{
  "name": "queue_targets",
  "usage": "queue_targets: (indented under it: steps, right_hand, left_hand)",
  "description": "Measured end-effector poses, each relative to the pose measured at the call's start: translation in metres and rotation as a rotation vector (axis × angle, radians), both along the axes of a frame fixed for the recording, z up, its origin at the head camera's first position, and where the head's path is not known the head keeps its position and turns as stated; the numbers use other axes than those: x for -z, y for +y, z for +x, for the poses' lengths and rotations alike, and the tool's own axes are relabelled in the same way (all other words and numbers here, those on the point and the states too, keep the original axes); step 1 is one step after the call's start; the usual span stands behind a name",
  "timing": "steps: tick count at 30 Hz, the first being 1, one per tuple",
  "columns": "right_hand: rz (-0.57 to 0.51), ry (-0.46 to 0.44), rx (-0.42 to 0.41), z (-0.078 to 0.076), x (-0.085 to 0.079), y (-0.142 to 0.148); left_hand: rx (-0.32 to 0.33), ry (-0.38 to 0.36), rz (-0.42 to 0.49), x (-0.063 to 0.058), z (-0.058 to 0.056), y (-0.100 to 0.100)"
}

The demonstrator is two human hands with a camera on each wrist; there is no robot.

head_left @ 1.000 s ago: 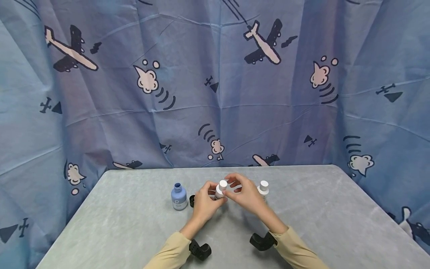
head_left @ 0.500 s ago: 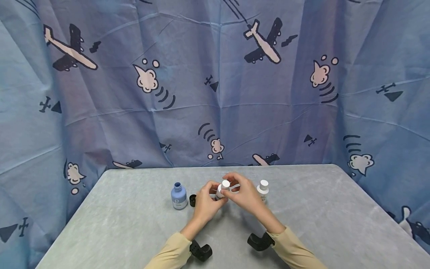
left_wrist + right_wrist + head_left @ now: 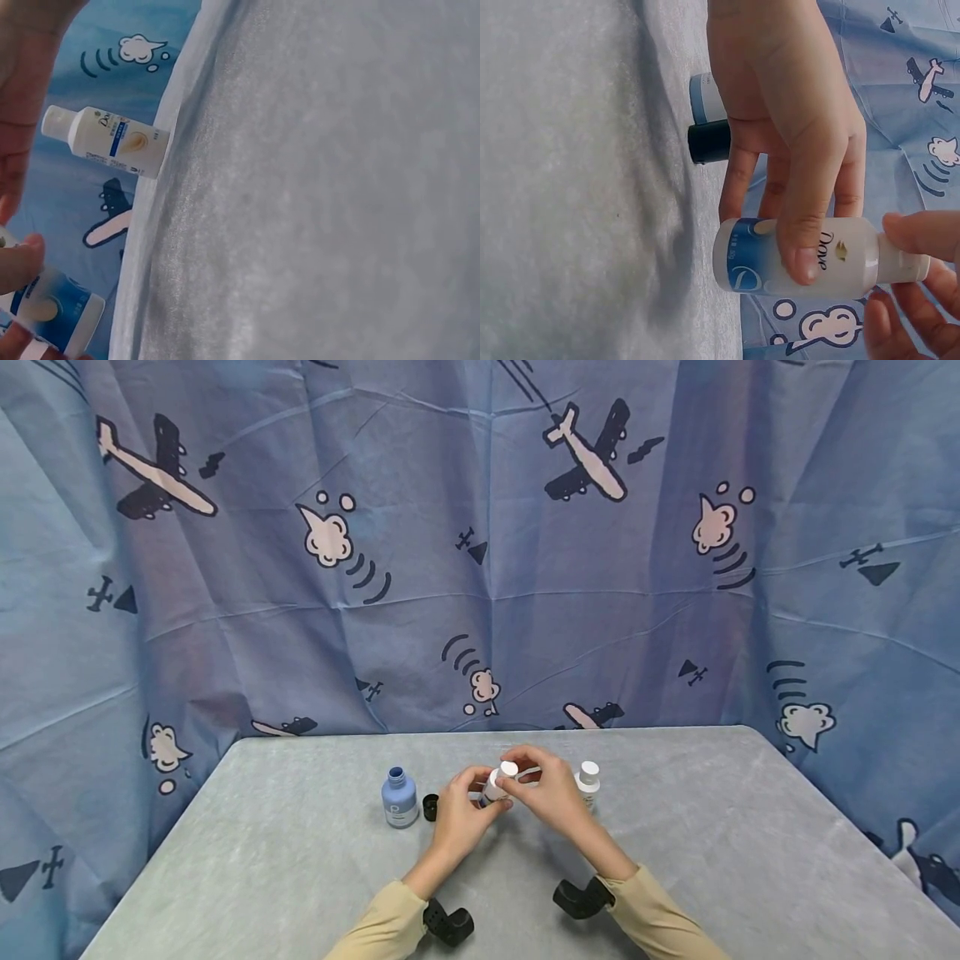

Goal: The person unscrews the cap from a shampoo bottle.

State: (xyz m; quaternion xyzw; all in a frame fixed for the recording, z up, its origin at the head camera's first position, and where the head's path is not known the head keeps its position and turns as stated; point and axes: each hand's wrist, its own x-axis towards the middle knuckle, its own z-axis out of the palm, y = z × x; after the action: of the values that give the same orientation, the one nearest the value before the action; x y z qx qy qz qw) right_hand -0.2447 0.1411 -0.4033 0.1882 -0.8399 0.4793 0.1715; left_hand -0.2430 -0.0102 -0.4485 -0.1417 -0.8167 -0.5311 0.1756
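Note:
A white Dove bottle (image 3: 492, 792) with a blue label is held up over the table, tilted with its top toward the right. My left hand (image 3: 459, 814) grips its body; the right wrist view shows the thumb laid across the label of this bottle (image 3: 851, 251). At the top end, my right hand (image 3: 553, 795) pinches the white cap (image 3: 901, 266) between thumb and fingers. The cap sits on the neck. Just behind my right hand stands a second white Dove bottle (image 3: 588, 792), upright and capped, its label plain in the left wrist view.
Left of my hands stands an uncapped blue bottle (image 3: 400, 802). A black cap (image 3: 430, 807) lies on the table between it and my left hand. The grey table (image 3: 300, 860) ends at a patterned blue curtain (image 3: 420, 568) behind.
The held bottle's top has leaned slightly to the right, and its cap moved right with it. My right fingers have shifted around the cap. The other bottles have stayed where they were.

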Motion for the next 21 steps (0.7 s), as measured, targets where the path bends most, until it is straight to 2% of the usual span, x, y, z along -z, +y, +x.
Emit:
queue_targets:
  steps: [9,21]
  right_hand:
    - [-0.044,-0.023,0.018,0.002,-0.004,0.003]
    - [-0.013,-0.036,-0.004,0.001,-0.01,0.007]
  left_hand:
    - [0.027,0.013,-0.005,0.0,-0.001,0.002]
    - [0.095,0.024,-0.012,-0.001,-0.001,0.001]
